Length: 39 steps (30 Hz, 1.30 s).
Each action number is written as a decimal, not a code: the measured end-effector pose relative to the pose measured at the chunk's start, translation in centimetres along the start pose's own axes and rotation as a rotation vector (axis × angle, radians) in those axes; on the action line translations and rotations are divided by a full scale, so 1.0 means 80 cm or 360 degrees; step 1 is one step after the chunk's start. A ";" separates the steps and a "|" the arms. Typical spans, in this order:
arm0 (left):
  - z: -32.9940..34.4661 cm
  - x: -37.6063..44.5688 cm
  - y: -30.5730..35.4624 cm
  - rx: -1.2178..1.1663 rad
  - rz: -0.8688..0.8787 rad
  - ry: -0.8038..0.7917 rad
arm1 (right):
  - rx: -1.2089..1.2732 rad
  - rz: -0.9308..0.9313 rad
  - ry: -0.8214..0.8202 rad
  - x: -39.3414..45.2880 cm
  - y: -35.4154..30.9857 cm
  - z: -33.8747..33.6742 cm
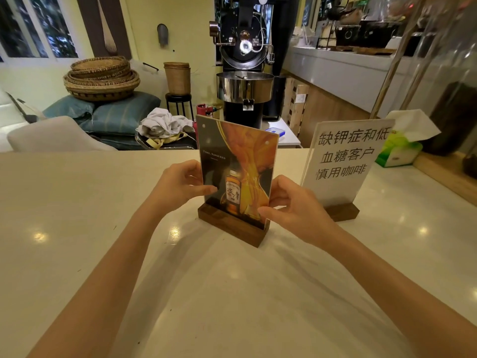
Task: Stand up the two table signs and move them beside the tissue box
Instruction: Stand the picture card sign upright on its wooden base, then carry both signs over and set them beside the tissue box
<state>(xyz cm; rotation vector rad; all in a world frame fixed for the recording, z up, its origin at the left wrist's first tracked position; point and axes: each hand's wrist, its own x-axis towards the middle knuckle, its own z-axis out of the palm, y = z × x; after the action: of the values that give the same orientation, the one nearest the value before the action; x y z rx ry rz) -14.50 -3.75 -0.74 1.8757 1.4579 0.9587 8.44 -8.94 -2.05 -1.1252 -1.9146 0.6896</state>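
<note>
An acrylic table sign with an orange bottle picture (240, 161) stands upright in its dark wooden base at the middle of the pale table (103, 202). My left hand (180, 184) pinches its left edge and my right hand (291, 202) pinches its lower right edge. A second sign, white with black Chinese text (343, 158), stands upright in its own wooden base to the right, apart from my hands. The green tissue box (397, 151) sits just behind and to the right of the white sign, a tissue sticking out of its top.
A wooden ledge (444, 174) borders the table at the far right beside the tissue box. Beyond the table's far edge stand a black coffee roaster (245, 60), stacked baskets (102, 78) on cushions and a chair back (56, 135).
</note>
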 end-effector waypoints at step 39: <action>0.087 -0.001 0.012 0.0209 0.0001 0.0273 | 0.0287 0.0533 0.0038 -0.019 0.118 -0.216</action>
<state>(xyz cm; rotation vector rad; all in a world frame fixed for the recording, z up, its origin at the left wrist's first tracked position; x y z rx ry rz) -8.29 -4.12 -4.06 1.9260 1.6567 1.0699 27.68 -5.00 -0.53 -1.3439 -1.6215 1.0043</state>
